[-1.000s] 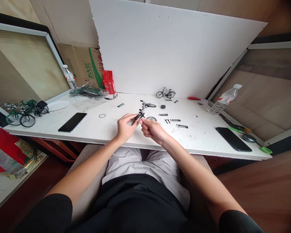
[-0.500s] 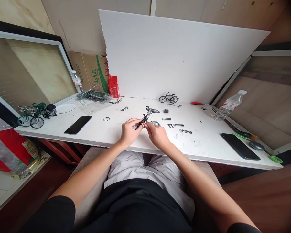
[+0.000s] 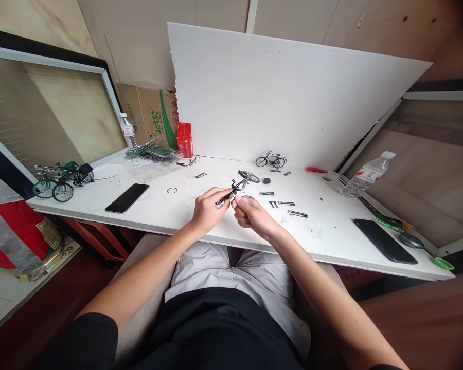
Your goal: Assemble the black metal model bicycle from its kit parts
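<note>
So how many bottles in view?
2: one bottle at back left, by the carton; another bottle at right, beyond that side's phone. Others could be hidden.

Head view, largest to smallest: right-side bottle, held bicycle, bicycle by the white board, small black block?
1. Right-side bottle
2. Held bicycle and bicycle by the white board: unsure; the held one is partly hidden and nearer.
3. Small black block

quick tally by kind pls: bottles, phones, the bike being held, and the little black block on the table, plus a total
Clear plastic bottles with white caps: 2
Flat black rectangular phones: 2
Unfinished black model bicycle in the left hand: 1
Small black block: 1
Total: 6
</note>
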The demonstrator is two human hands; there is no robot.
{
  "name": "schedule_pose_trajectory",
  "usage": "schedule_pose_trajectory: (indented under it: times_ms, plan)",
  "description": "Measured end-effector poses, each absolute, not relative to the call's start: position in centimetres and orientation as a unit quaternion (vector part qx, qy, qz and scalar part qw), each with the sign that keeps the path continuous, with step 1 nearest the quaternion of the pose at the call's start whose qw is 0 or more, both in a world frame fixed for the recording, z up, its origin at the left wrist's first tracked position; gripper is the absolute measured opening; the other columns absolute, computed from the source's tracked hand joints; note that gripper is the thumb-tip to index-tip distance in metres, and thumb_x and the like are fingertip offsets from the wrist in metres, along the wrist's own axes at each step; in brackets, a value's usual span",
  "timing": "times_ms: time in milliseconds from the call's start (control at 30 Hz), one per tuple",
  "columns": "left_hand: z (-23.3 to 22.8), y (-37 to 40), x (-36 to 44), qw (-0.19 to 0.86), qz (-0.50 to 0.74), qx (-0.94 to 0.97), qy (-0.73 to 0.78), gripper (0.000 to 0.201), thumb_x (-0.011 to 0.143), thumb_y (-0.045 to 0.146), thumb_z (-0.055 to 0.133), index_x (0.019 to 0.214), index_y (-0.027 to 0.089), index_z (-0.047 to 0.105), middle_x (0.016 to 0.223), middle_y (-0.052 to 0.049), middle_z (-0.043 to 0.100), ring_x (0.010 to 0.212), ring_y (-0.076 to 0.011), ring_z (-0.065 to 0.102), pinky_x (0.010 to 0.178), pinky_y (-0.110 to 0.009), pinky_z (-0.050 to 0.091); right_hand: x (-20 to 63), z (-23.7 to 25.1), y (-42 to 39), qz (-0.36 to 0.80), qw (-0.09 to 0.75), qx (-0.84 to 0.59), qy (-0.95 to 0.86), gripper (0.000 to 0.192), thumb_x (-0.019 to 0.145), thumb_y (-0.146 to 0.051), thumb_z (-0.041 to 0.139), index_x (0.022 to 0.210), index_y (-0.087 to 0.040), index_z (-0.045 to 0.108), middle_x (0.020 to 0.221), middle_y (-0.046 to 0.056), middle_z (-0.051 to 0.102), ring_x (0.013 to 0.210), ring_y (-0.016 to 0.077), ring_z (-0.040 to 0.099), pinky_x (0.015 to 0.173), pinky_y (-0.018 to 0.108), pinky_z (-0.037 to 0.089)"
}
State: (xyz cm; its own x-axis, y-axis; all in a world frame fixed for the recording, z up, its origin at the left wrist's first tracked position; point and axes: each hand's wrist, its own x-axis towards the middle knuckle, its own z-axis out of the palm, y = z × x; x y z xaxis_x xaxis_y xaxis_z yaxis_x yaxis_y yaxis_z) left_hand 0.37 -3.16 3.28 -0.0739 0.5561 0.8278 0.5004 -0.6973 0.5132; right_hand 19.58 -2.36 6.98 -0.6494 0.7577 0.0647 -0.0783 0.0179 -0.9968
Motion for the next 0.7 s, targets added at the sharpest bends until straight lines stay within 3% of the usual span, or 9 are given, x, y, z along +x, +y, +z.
schedule_pose_trajectory:
  times_ms: [167, 333, 433, 567, 700]
  plan:
    - [2.8, -2.1, 0.2, 0.149, 0.656, 0.613, 0.414, 0.024, 0.092, 0.031, 0.083, 0.113, 0.020, 0.086, 0.115, -0.014, 0.085, 0.100, -0.0257, 0.083, 0.095, -0.042, 0.069, 19.3, 6.0, -1.9, 0.435, 0.338, -0.344, -0.761, 0.049, 0.109, -0.065, 0.052, 0.094, -0.021, 0.068, 0.065, -0.005, 0.046, 0.061, 0.0142, 0.042, 0.062, 0.029, 0.036]
    - [2.4, -0.4, -0.8, 0.334, 0.694, 0.473, 0.429, 0.037, 0.082, 0.037, 0.091, 0.110, 0.014, 0.082, 0.115, -0.017, 0.085, 0.103, -0.0257, 0.083, 0.096, -0.041, 0.067, 19.6, 4.8, -0.6, 0.244, 0.314, -0.391, -0.830, 0.043, 0.115, -0.045, 0.046, 0.093, -0.019, 0.073, 0.087, 0.004, 0.067, 0.081, 0.0191, 0.059, 0.078, 0.032, 0.043]
    - [2.3, 0.2, -1.4, 0.402, 0.691, 0.429, 0.421, 0.038, 0.079, 0.036, 0.092, 0.107, 0.013, 0.080, 0.111, -0.017, 0.085, 0.097, -0.0230, 0.081, 0.088, -0.037, 0.065, 20.0, 3.7, 0.3, 0.147, 0.265, -0.423, -0.854, 0.033, 0.114, -0.031, 0.052, 0.100, -0.016, 0.078, 0.103, 0.011, 0.070, 0.093, 0.0225, 0.062, 0.084, 0.034, 0.045]
    - [2.0, 0.5, -1.6, 0.436, 0.689, 0.423, 0.396, 0.038, 0.078, 0.040, 0.093, 0.101, 0.014, 0.076, 0.108, -0.015, 0.083, 0.099, -0.0232, 0.080, 0.087, -0.037, 0.063, 20.5, 2.3, 1.3, 0.040, 0.210, -0.440, -0.872, 0.027, 0.111, -0.023, 0.058, 0.105, -0.015, 0.083, 0.107, 0.016, 0.071, 0.105, 0.0284, 0.059, 0.090, 0.038, 0.046]
    - [2.3, 0.1, -1.3, 0.474, 0.691, 0.393, 0.378, 0.036, 0.076, 0.036, 0.093, 0.099, 0.015, 0.074, 0.106, -0.012, 0.081, 0.102, -0.0210, 0.078, 0.091, -0.035, 0.061, 20.8, 1.4, 1.9, 0.018, 0.210, -0.448, -0.869, 0.025, 0.110, -0.023, 0.060, 0.106, -0.017, 0.084, 0.109, 0.017, 0.075, 0.108, 0.0313, 0.058, 0.092, 0.041, 0.045]
